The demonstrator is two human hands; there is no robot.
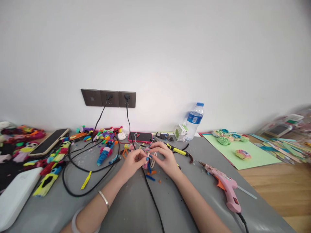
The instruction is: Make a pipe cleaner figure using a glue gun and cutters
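Note:
My left hand [132,164] and my right hand [167,160] meet over the middle of the grey table [126,208]. Thumb and fingers of both are pinched together on a small pale strip [149,155]; its exact kind is too small to tell. Just below and behind the fingertips lie a pink fuzzy piece [145,165] and short blue pipe cleaner pieces [150,178], partly hidden by my hands. A black cable [152,194] runs beneath them. Beside my right hand lies a tool with a yellow-and-black handle [178,150].
A pink hot glue gun [229,187] rests at the right, near green paper [243,147] with crumpled flowers. Behind stand a water bottle [194,121] and a small carton [181,132]. Fuzzy pipe cleaner figures [50,181], a looped cable and a white power bank [18,197] lie left.

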